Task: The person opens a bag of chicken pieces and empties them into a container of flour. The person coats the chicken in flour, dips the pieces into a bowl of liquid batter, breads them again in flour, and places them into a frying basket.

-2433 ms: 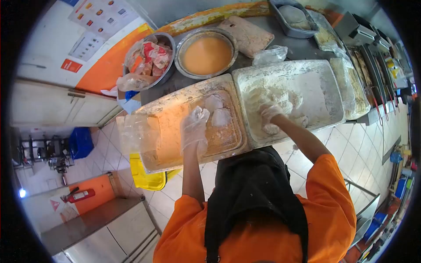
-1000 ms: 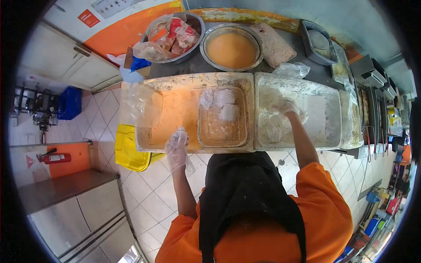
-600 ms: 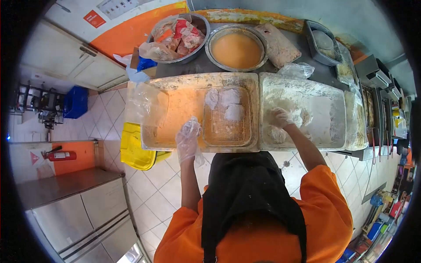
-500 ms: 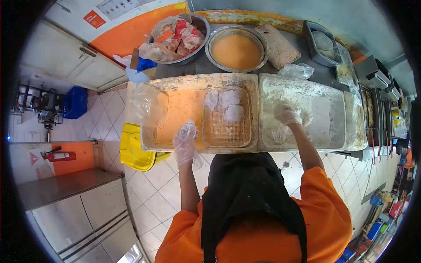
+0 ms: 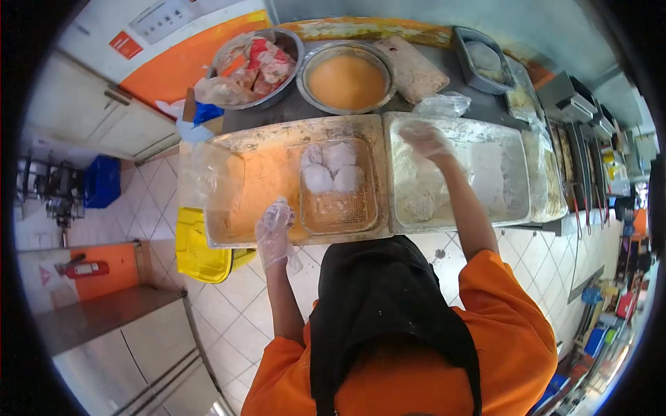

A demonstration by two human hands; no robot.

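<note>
My left hand (image 5: 276,232), in a loose clear plastic glove with crumbs on its fingertips, hovers over the front edge of the left tub (image 5: 229,243). Its fingers point forward, slightly bent, and I see nothing held in them. Orange-tinted breading powder (image 5: 267,184) covers that tub's floor. Beside the powder sits a wire basket (image 5: 340,211) with several white-floured pieces (image 5: 319,178) at its far end. My right hand (image 5: 427,141), gloved too and blurred by motion, is over the far left part of the right tub (image 5: 461,225), above white flour (image 5: 489,177). Its fingers are smeared.
Behind the tubs stand a bowl of bagged raw meat (image 5: 260,69), a bowl of orange liquid (image 5: 347,82), a crusted board (image 5: 413,73) and a grey container (image 5: 482,59). A clear bag (image 5: 444,104) lies near the right tub. A yellow bin (image 5: 201,246) stands on the floor at left.
Another white-floured piece now lies in the wire basket. My right hand has moved away from me, toward the flour tub's far left corner. The whole view has shifted slightly; my left hand keeps its place.
</note>
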